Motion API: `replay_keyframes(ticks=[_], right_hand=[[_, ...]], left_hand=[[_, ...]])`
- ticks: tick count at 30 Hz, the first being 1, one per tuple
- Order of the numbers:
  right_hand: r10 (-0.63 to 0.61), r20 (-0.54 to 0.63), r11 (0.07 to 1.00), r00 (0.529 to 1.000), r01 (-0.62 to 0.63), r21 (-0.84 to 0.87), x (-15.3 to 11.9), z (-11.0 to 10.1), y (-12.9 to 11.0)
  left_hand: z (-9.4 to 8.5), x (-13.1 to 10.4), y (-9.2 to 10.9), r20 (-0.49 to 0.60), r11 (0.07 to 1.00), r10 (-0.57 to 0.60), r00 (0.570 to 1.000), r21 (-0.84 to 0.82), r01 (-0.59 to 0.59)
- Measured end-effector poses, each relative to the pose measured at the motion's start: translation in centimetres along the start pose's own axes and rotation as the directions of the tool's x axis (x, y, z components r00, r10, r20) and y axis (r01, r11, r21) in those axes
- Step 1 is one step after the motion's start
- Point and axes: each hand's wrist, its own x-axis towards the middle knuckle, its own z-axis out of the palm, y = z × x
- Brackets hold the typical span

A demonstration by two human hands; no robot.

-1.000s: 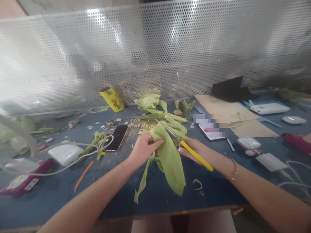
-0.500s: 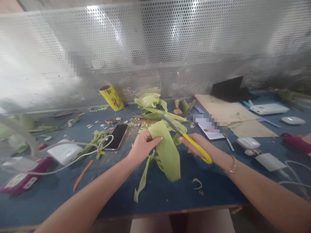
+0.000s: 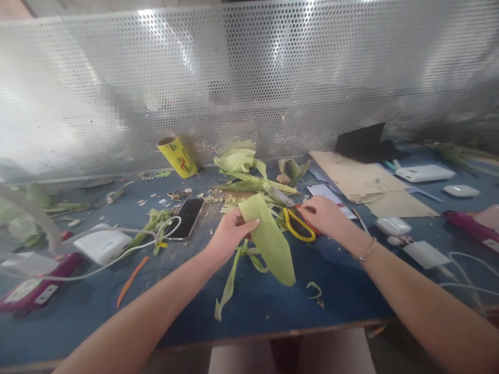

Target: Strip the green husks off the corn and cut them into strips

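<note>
A broad pale green husk leaf (image 3: 271, 241) is pinched in my left hand (image 3: 232, 231), its rounded end hanging down to the right. Thin knotted leaf strips (image 3: 233, 283) dangle below that hand. To the right, my right hand (image 3: 322, 215) has its fingers closed at the scissors (image 3: 299, 231), by the red part near the pivot. The yellow handle loop faces me and the metal blades point up and left toward the husk pile (image 3: 249, 182). Behind the held leaf, small cut pieces lie on the blue table (image 3: 187, 306).
A yellow tube (image 3: 180, 157) stands tilted by the perforated metal screen (image 3: 257, 67). Two phones (image 3: 187, 218), white chargers with cables (image 3: 103, 245), brown paper (image 3: 362, 176), a black sheet (image 3: 364, 145) and an orange strip (image 3: 132, 280) lie around the hands.
My right hand has moved right and turned, now at the red part of the scissors. The scissors have shifted down and left, showing their yellow loop. My left hand keeps the leaf.
</note>
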Motion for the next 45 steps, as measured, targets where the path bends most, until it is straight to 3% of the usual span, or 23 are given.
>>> replay_keyframes(ticks=[2, 4, 6, 9, 14, 19, 22, 26, 33, 37, 45], right_hand=[[-0.038, -0.046, 0.975, 0.998, 0.047, 0.218, -0.4, -0.2, -1.2], [-0.097, 0.002, 0.875, 0.995, 0.084, 0.477, -0.9, -0.1, -2.9], [-0.119, 0.035, 0.801, 0.992, 0.075, 0.594, -1.5, 0.2, -4.5], [-0.101, 0.040, 0.807, 0.994, 0.058, 0.587, -2.1, 0.9, -5.7], [-0.092, -0.034, 0.822, 0.995, 0.095, 0.562, -2.2, 2.1, -5.2], [-0.151, -0.122, 0.794, 0.981, 0.194, 0.576, -2.3, 3.1, -4.7], [-0.179, -0.104, 0.755, 0.978, 0.204, 0.623, -2.3, 3.3, -4.6], [-0.176, -0.026, 0.708, 0.984, 0.145, 0.691, -2.3, 2.7, -4.9], [-0.103, 0.114, 0.686, 0.988, -0.013, 0.727, -2.4, 1.9, -5.5], [-0.096, 0.116, 0.637, 0.989, -0.029, 0.770, -2.4, 2.1, -5.4], [0.018, 0.157, 0.680, 0.987, -0.127, 0.722, -2.6, 2.4, -5.7]], left_hand=[[0.4, -0.3, 0.0, 0.041, 0.999, -0.007, 0.999, 0.052, 0.005], [0.7, -0.6, -0.1, 0.105, 0.994, -0.031, 0.994, 0.103, 0.020], [1.0, -0.9, -0.2, 0.179, 0.989, -0.050, 0.983, 0.147, 0.024], [1.3, -1.2, -0.4, 0.225, 0.983, -0.040, 0.974, 0.182, -0.002], [1.4, -1.0, -0.4, 0.097, 0.993, -0.025, 0.995, 0.119, 0.013], [0.8, -0.5, -0.6, -0.006, 0.978, 0.087, 0.996, 0.192, -0.084], [0.7, -0.4, -0.8, -0.063, 0.964, 0.154, 0.986, 0.226, -0.136], [0.6, -0.3, -0.9, -0.117, 0.973, 0.152, 0.981, 0.194, -0.127], [0.4, -0.2, -1.0, -0.042, 0.989, 0.102, 0.994, 0.107, -0.097], [0.6, -0.4, -0.9, -0.018, 0.985, 0.093, 0.995, 0.149, -0.090], [0.9, -0.5, -0.9, -0.031, 0.984, 0.065, 0.997, 0.167, -0.059]])
